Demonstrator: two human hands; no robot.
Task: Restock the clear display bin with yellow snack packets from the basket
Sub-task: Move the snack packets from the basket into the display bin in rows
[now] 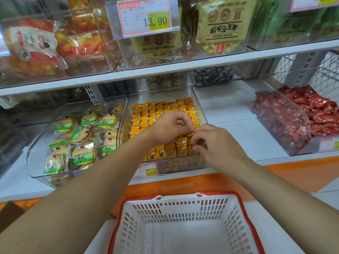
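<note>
Right hand (214, 143): fingertips curled, pinching tops of yellow snack packets (146, 114) at the near-right corner of the clear display bin (198, 103). Left hand (170, 125): fingers curled; contents cannot be told. Packets likely light, crinkly, slippery; take by the crimped top. Basket (244, 213) near. Biscuit packs (82, 129) left, red-wrapped sweets (311, 107) right; upper shelf (183, 66) overhangs.

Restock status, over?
Left hand curled over clear bin, grip unclear. Right hand pinching front-row yellow packets. Basket empty. Nothing blocking.
</note>
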